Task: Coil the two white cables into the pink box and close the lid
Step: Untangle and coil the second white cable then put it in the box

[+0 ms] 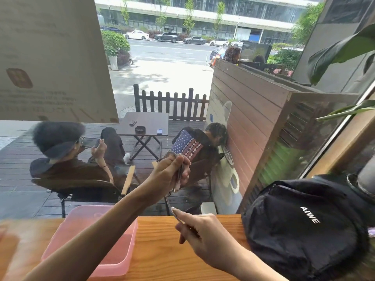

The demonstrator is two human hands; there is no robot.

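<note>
My left hand [169, 175] is raised above the wooden counter and is closed around a bundle of looped white cable [180, 173]. A loop sticks out above the fingers and an end hangs below them. From there a strand runs down to my right hand [199, 233], which pinches it just above the counter. The pink box [121, 258] sits open on the counter at the lower left, under my left forearm. I cannot tell whether a second cable or a lid is in view.
A black backpack [304, 226] lies on the counter [162, 256] at the right. A window directly behind the counter looks out on a deck with two seated people. Plant leaves [341, 49] hang at the upper right.
</note>
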